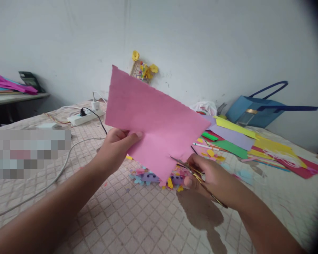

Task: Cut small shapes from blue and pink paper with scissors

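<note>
A large pink sheet of paper is held up over the table by my left hand, thumb on its near face and fingers behind. My right hand is closed around a pair of scissors. Their blades point left and lie at the lower right edge of the sheet, where the paper is cut into. Behind and below the sheet's bottom corner, a purple piece with dark dots lies among small blue, pink and yellow paper cutouts, partly hidden by the paper.
Coloured paper sheets and a green marker lie to the right, before a blue bag. At the left are a white power strip and a cable. A yellow flower decoration is on the wall.
</note>
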Motion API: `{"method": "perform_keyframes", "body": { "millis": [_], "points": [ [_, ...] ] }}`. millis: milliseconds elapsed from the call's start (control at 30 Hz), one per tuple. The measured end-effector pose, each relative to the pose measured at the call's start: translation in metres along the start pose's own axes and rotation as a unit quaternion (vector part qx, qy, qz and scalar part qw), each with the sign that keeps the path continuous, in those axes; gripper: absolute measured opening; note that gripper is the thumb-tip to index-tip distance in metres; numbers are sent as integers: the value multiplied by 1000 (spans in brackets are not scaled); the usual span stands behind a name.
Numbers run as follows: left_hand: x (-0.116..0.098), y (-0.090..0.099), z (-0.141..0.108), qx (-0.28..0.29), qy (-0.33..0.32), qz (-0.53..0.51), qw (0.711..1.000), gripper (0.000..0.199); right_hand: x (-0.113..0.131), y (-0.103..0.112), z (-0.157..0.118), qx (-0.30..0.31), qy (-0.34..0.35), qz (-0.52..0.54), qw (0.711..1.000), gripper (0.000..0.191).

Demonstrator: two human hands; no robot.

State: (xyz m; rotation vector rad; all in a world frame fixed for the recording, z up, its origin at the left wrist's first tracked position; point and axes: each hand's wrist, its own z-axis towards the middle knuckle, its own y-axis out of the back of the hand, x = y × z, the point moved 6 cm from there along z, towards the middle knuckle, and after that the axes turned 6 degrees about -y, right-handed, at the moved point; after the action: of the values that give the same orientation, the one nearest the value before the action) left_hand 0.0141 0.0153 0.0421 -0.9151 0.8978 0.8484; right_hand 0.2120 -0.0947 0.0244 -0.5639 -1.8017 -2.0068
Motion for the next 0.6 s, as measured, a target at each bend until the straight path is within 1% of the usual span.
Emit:
{"method": "perform_keyframes", "body": {
  "millis": [100,233,333,433,533,600],
  "points": [
    [5,-6,-3,25,14,-14,999,9,6,-2,-1,3,10,32,999,28],
    [15,-15,-10,65,43,-29,996,12,16,-7,-2,39,30,80,996,26],
    [21,-20,-14,88,62,-16,994,12,22,-9,-2,57,45,102,992,22],
    [22,-21,-16,84,60,3,995,12,26,-10,-3,71,61,123,988,18],
    [18,-17,-16,70,45,25,996,11,24,-14,-3,81,32,123,988,5],
    [15,-14,-15,61,33,45,997,11,21,-16,-3,76,20,124,989,4]
  ]
}}
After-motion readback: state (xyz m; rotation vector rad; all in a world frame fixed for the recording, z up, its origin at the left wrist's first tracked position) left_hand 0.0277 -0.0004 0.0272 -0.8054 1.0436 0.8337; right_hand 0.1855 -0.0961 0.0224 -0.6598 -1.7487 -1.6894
